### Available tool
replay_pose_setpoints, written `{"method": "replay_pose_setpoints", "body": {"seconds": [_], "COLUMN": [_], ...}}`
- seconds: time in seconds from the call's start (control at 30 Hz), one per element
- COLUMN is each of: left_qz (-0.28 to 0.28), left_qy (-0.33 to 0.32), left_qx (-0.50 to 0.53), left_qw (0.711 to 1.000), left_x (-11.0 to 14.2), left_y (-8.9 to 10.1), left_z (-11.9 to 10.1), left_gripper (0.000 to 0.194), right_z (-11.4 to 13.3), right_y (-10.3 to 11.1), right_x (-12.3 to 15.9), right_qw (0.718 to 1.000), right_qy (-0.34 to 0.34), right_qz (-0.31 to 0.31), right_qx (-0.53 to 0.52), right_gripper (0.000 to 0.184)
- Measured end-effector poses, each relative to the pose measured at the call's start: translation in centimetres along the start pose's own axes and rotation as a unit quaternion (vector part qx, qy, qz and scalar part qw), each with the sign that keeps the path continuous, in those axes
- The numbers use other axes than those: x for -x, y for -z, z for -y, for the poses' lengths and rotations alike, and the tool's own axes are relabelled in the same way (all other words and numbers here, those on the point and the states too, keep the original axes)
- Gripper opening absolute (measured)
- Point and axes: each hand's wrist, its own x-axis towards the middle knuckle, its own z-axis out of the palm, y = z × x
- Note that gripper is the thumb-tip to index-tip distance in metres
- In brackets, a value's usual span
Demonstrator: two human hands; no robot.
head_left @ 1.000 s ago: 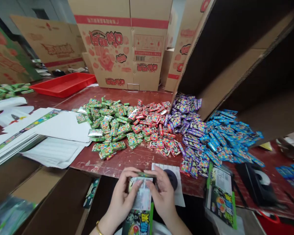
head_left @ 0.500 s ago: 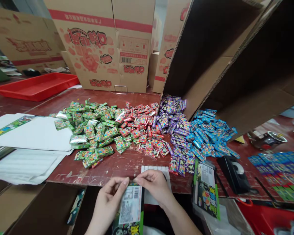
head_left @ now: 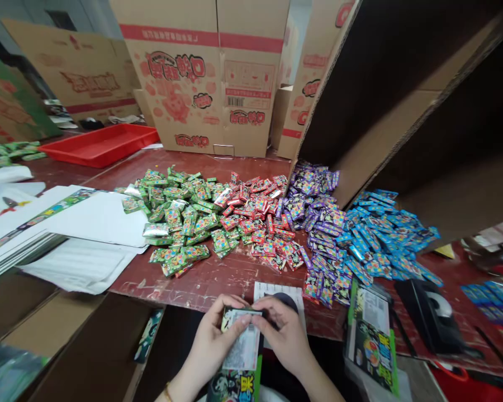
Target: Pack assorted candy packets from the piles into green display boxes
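My left hand (head_left: 213,338) and my right hand (head_left: 285,336) both grip the upper end of a black-and-green printed package (head_left: 241,360) with a white label. My thumbs press on its face near the top edge, and the other fingers are curled behind it. Part of the package lies hidden under the hands. Beyond them on the red-brown table sit small candy packets in piles: green packets (head_left: 180,215), red packets (head_left: 255,204), purple packets (head_left: 318,223) and blue packets (head_left: 381,234). A similar printed package (head_left: 373,335) lies to my right.
A black tape dispenser (head_left: 430,318) stands at the right. White sheets (head_left: 104,218) are stacked on the left, with a red tray (head_left: 103,145) behind them. Cardboard cartons (head_left: 209,84) line the back. A dark open carton (head_left: 402,95) leans over the right side.
The view has swung left, so the scene sits further right. My right hand's fingers have closed down around the package's top, and both thumbs now lie on its face.
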Motion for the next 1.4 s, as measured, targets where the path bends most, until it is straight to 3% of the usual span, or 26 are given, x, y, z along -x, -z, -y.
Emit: {"method": "replay_pose_setpoints", "body": {"seconds": [0.07,0.17,0.23,0.3,0.37,0.57,0.77,0.83,0.97,1.1,1.17,1.27,1.4], "left_qz": [0.028,0.085,0.14,0.185,0.208,0.21,0.214,0.215,0.211,0.208,0.206,0.206,0.212], "left_qy": [0.017,0.054,0.035,0.009,0.0,0.012,0.021,0.021,0.014,0.014,0.014,0.011,0.004], "left_qx": [-0.015,-0.006,-0.012,-0.041,-0.07,-0.104,-0.124,-0.133,-0.145,-0.146,-0.142,-0.135,-0.119], "left_qw": [0.999,0.995,0.989,0.982,0.976,0.972,0.969,0.967,0.967,0.967,0.968,0.969,0.97], "left_x": [-0.1,-1.4,-2.9,-4.4,-5.5,-6.1,-6.2,-6.4,-6.4,-6.4,-6.3,-6.3,-5.8], "left_y": [-0.1,-0.9,-2.0,-3.5,-5.0,-6.8,-6.7,-6.8,-6.9,-6.9,-6.9,-6.7,-6.3], "left_z": [0.2,0.5,0.7,1.1,1.7,3.7,4.3,4.1,3.8,4.0,4.1,3.6,2.0], "left_gripper": [0.015,0.015,0.015,0.016,0.018,0.015,0.014,0.014,0.013,0.014,0.013,0.013,0.025], "right_z": [0.0,-0.7,-1.7,-2.8,-3.6,-4.7,-5.4,-5.6,-6.1,-6.5,-6.2,-4.7,-1.2], "right_y": [1.2,5.4,8.9,11.7,13.0,12.1,13.0,12.4,10.4,10.1,10.5,10.8,9.7], "right_x": [-0.2,-1.3,-2.4,-3.3,-3.9,-4.0,-3.2,-3.4,-4.0,-3.6,-3.1,-2.2,-1.4], "right_qw": [0.997,0.977,0.939,0.919,0.908,0.89,0.911,0.915,0.928,0.942,0.957,0.985,0.99], "right_qy": [0.048,0.074,0.069,0.064,0.065,0.059,0.06,0.061,0.068,0.066,0.048,-0.01,-0.067], "right_qz": [0.021,-0.01,-0.065,-0.062,-0.037,0.0,0.003,-0.007,0.0,-0.025,-0.069,-0.141,-0.095], "right_qx": [0.064,0.197,0.329,0.385,0.413,0.452,0.408,0.399,0.366,0.329,0.277,0.096,-0.076], "right_gripper": [0.009,0.013,0.019,0.018,0.017,0.016,0.015,0.018,0.046,0.041,0.035,0.038,0.054]}}
